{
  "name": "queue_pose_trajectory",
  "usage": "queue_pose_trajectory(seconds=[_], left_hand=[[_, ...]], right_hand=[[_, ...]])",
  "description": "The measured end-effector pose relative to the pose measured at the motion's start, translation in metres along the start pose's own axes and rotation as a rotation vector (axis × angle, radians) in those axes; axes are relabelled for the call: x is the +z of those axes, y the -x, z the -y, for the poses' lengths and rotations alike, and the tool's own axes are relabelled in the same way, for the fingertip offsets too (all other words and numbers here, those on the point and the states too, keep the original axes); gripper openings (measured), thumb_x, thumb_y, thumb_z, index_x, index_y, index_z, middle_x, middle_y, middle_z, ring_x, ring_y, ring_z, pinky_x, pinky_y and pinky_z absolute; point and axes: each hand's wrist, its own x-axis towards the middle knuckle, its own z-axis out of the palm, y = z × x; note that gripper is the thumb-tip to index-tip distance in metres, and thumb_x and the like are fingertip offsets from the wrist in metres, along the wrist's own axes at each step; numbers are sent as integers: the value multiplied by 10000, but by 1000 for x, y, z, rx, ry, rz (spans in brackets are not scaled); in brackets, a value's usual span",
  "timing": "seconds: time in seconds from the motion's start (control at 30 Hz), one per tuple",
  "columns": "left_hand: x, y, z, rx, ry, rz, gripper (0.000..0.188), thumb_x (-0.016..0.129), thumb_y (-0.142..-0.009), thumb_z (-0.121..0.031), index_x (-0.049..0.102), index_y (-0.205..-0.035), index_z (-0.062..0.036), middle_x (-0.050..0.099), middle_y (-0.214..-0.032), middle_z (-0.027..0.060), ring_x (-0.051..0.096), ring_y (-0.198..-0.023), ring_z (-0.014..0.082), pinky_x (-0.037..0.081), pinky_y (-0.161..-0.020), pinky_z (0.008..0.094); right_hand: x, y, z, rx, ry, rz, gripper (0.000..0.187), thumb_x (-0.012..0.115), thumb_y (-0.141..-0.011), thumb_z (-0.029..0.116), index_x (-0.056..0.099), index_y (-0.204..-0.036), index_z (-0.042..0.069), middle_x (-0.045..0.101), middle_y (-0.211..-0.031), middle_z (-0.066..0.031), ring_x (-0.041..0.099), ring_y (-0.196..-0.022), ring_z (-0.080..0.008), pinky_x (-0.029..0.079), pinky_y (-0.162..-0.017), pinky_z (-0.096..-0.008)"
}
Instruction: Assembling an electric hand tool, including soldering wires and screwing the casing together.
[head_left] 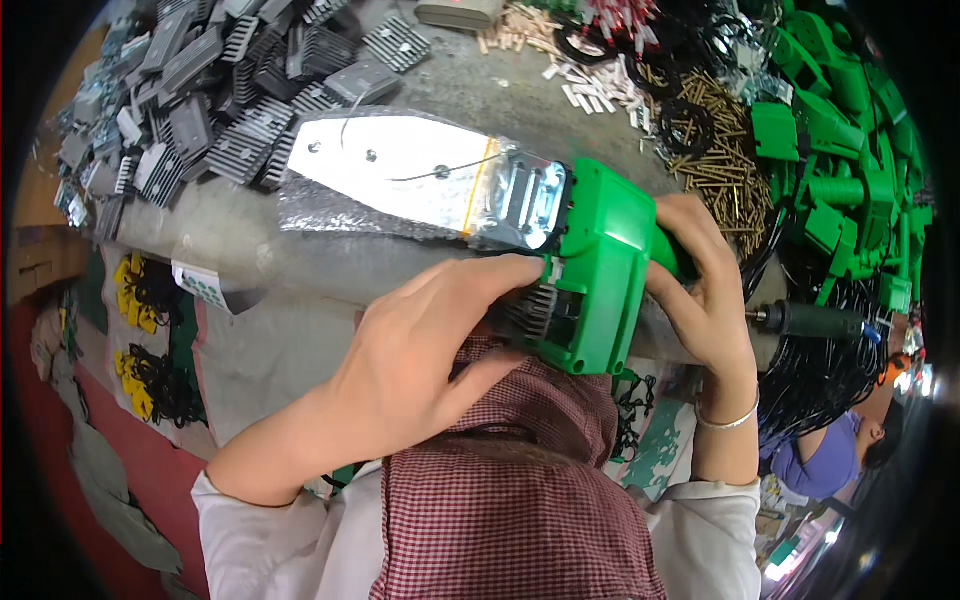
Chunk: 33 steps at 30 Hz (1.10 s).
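Two half-curled hands (410,345) (718,315) grip a green tool housing (603,250) from either side.

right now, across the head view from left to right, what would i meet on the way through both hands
yellow-and-black cord bundle → white card with green dots → left hand → green housing → right hand → black-handled tool

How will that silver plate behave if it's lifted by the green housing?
The silver plate looks flat and metallic, so it's probably stiff. The loose, shiny clear wrap around it may slip under fingers. Since it juts well out from the green housing, that end could dip.
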Motion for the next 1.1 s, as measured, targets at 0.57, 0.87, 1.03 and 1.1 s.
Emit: queue_pose_trajectory(seconds=[0.57, 0.87, 1.03, 1.1], left_hand=[[1, -11, 20, 152, -101, 17, 546, 733, -603, -2, 648, -1142, -11, 613, -934, 127, 615, -790, 312, 497, -687, 396], [2, -8, 20, 130, -98, 7, 524, 758, -633, 5, 634, -1140, -41, 598, -911, 112, 608, -786, 311, 495, -668, 381], [14, -8, 28, 220, -43, -76, 478, 760, -646, 12, 645, -1108, -29, 615, -964, 120, 626, -820, 311, 510, -688, 367], [12, -6, 27, 207, -56, -92, 462, 757, -657, 15, 645, -1104, -15, 615, -969, 124, 630, -831, 310, 514, -701, 360]], right_hand=[[13, 6, 22, 88, 163, -10, 426, 637, -855, 65, 580, -1273, 4, 572, -1207, -180, 570, -1095, -350, 461, -942, -395], [38, -2, 55, -219, 88, 40, 128, 691, -798, 233, 687, -848, 115, 570, -1285, -108, 449, -1285, -371, 236, -1112, -580], [39, 2, 51, -179, -28, -12, 302, 555, -913, 367, 672, -803, 111, 620, -1201, -96, 450, -1271, -363, 220, -1121, -537], [43, -2, 54, -171, -65, -33, 265, 563, -908, 323, 661, -804, 101, 623, -1194, -101, 446, -1273, -367, 236, -1115, -527]])
